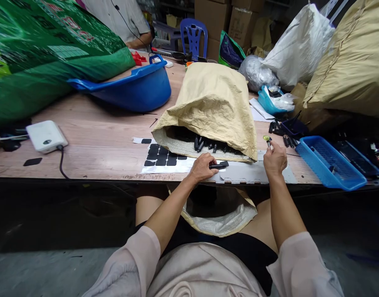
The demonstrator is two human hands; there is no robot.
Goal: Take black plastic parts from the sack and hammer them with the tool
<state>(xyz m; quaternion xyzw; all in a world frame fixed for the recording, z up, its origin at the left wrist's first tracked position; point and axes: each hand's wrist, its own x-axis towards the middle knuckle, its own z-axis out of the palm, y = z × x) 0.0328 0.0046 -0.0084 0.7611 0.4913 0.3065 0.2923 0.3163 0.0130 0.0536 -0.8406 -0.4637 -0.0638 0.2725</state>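
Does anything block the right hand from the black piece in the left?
Nothing visible fully blocks it. The front right corner of the beige sack sits close to the line from the right hand to the black piece in the left hand; on the near side, only flat grey cardboard lies between.

Pale pinkish-beige top (204,264), bottom centre, soft folds. Loose sleeves (303,268), bottom left and right, ending near elbows. Black shorts (257,249), lower centre.

Wood-grain table (99,123) with tan sack (217,90)
Left of the sack: blue basin (142,90), white box (47,135). Right: blue basket (333,163). At its mouth: sheet of black stickers (161,159).
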